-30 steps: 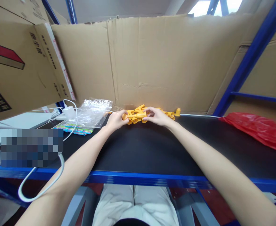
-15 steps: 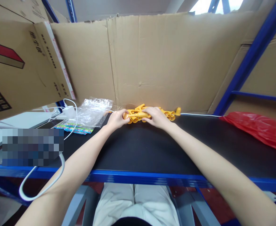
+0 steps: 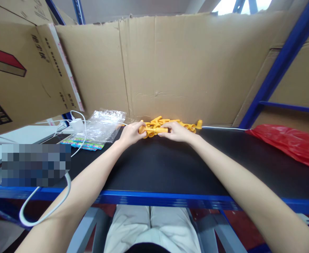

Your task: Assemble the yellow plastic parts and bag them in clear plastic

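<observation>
Both arms reach to the far edge of a black table top [image 3: 170, 165]. My left hand [image 3: 129, 134] is closed around the left end of a yellow plastic piece [image 3: 154, 129]. My right hand [image 3: 179, 132] pinches the same piece at its right end. Behind the hands lies a heap of several similar yellow plastic parts [image 3: 188, 125], against a cardboard wall [image 3: 175, 70].
A crumpled clear plastic bag [image 3: 104, 124] over colourful packets [image 3: 82, 143] lies left of the hands, beside a white charger and cable [image 3: 77, 124]. A red plastic bag [image 3: 288, 144] sits at the right. Blue shelf posts [image 3: 278, 66] and cardboard boxes [image 3: 17, 66] surround the table.
Both hands stay at the yellow piece; the right hand has slid slightly right along it and lowered. The view has barely shifted.
</observation>
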`<state>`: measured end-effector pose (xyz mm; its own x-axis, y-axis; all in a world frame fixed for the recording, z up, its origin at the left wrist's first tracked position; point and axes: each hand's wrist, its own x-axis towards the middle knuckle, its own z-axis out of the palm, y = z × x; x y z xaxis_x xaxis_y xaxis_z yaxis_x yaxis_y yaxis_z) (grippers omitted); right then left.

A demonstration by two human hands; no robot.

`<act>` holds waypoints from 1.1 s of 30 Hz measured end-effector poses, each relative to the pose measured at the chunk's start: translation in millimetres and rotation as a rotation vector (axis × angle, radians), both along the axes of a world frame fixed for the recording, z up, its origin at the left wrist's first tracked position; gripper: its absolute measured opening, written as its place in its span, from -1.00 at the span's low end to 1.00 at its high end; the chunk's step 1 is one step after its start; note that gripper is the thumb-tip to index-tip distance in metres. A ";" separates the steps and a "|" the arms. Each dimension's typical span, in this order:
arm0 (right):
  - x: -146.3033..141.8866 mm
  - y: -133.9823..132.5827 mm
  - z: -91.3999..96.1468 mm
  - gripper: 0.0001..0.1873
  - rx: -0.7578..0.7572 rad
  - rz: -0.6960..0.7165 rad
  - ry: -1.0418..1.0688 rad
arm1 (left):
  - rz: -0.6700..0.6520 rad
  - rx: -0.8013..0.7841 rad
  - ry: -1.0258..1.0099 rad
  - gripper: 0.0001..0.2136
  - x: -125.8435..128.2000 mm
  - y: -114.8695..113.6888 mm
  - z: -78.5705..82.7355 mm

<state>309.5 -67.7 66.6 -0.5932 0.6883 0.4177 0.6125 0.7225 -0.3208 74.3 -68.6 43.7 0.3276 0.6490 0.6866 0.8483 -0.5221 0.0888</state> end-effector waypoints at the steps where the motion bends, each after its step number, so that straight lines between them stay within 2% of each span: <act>1: 0.3 -0.2 1.0 -0.66 -0.077 -0.016 0.012 | -0.010 -0.001 0.006 -0.77 0.3 -0.1 -0.1; 3: 1.0 1.0 1.1 -0.62 -0.188 -0.025 0.025 | -0.035 -0.005 0.009 -0.76 0.8 0.0 -0.4; 5: 0.9 3.8 -1.8 -0.61 -0.200 -0.009 0.033 | -0.037 -0.007 -0.004 -0.76 0.8 0.5 -0.9; 7: -0.3 7.3 -7.0 -0.65 -0.059 0.017 0.031 | -0.010 -0.029 -0.033 -0.76 0.6 1.5 -1.7; 11: -2.6 13.4 -16.5 -0.74 0.389 0.043 -0.092 | 0.014 -0.132 -0.095 -0.77 1.3 5.0 -4.5; 14: -3.1 13.7 -17.2 -0.78 0.473 0.051 -0.168 | 0.010 -0.151 -0.101 -0.76 2.7 5.8 -5.2; 19: -5.2 4.5 -10.6 -0.78 0.300 0.079 -0.089 | -0.004 -0.071 -0.023 -0.78 2.7 0.8 -0.6; 26: -6.9 -4.5 -1.0 -0.64 -0.102 -0.007 0.028 | -0.021 0.038 0.052 -0.79 2.1 -2.4 1.2; 30: -4.6 -3.4 2.7 -0.59 -0.326 0.028 0.122 | -0.009 0.070 0.089 -0.80 3.1 -3.0 0.9; 33: -1.9 -0.4 3.0 -0.56 -0.392 0.081 0.166 | -0.002 0.092 0.106 -0.78 3.4 -3.2 0.2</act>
<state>307.6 -68.1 69.6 -0.5987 0.7676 0.2288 0.4753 0.5704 -0.6699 77.7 -71.8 43.9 0.4028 0.5841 0.7047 0.8491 -0.5259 -0.0494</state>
